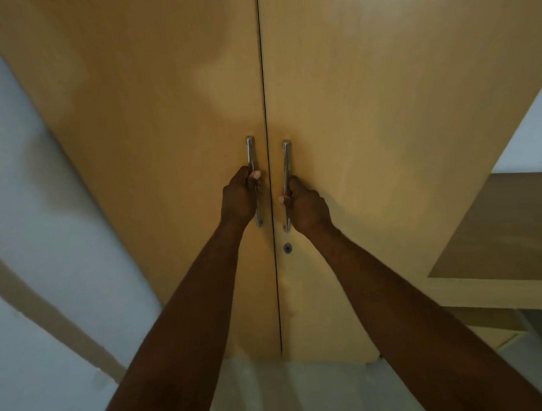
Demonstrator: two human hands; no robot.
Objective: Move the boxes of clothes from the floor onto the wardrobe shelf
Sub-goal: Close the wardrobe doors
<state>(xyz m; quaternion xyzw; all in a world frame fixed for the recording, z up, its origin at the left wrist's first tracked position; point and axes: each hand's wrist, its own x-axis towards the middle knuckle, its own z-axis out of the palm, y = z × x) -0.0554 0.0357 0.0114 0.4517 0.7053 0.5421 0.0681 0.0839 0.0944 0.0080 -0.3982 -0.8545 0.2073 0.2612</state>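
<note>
The boxes are not in view, and the strip of floor (312,392) at the foot of the wardrobe (123,103) carries none. The shelf is hidden too, behind the two doors (370,114), which meet along a thin dark seam and look fully closed. The left hand (239,196) has its grip wrapped round the lower half of the left handle (251,154), with the thumb tip showing on the seam side. The right hand (307,207) has its grip wrapped likewise round the right handle (286,164), a little lower. Both arms reach out nearly straight. Just under the right handle sits a keyhole (287,248); it seems to hold no key, though the dim light makes that hard to tell. The step in hand, then, is opening the wardrobe, before any box is lifted. The next move calls for an even pull on both handles and a step back, so that the doors swing clear of the body and wide enough to leave the shelf free for loading. To the left is a pale wall (16,194). To the right a wooden surface (511,233) stands close by the wardrobe, and the right door may swing toward it.
</note>
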